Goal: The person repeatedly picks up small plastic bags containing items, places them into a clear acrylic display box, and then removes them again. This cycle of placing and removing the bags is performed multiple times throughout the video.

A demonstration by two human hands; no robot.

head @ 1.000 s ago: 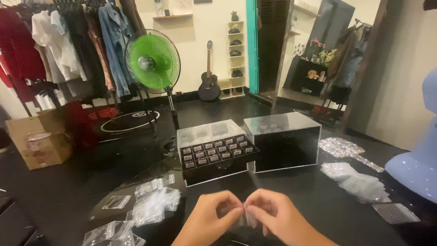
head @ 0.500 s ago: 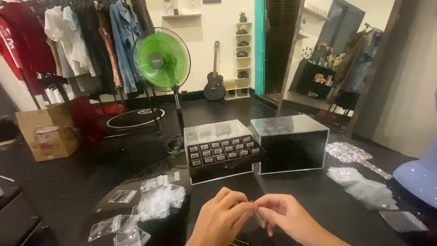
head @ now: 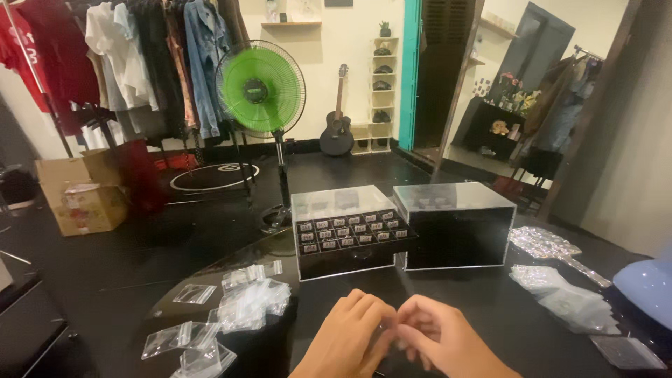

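At nine o'clock, against the far wall: a cardboard box (head: 84, 197) on the dark floor, under a rack of hanging clothes (head: 133, 63). At eleven o'clock: a green standing fan (head: 260, 88), upright behind the black table (head: 448, 301).

At seven o'clock on the table: a loose heap of small clear zip bags (head: 241, 304), well apart from both hands.

At six o'clock, low in frame: left hand (head: 348, 341), fingers curled, tips pressed against those of the right hand (head: 442, 341). Fingertips of both meeting at centre, blurred; pinching something tiny between them perhaps, but cannot tell what, or whether anything at all. Neither hand touching the bags or the boxes.

At twelve o'clock from the hands, near: a clear acrylic case (head: 348, 231) with a black drawer pulled out, rows of small compartments showing. Just beside it at one o'clock: a second clear-topped case (head: 455, 225), dark inside, drawer shut.

At three o'clock: another pile of clear bags (head: 570, 301), a glittery strip (head: 553, 246) above it, and a pale blue rounded object (head: 647, 287) at the frame edge.
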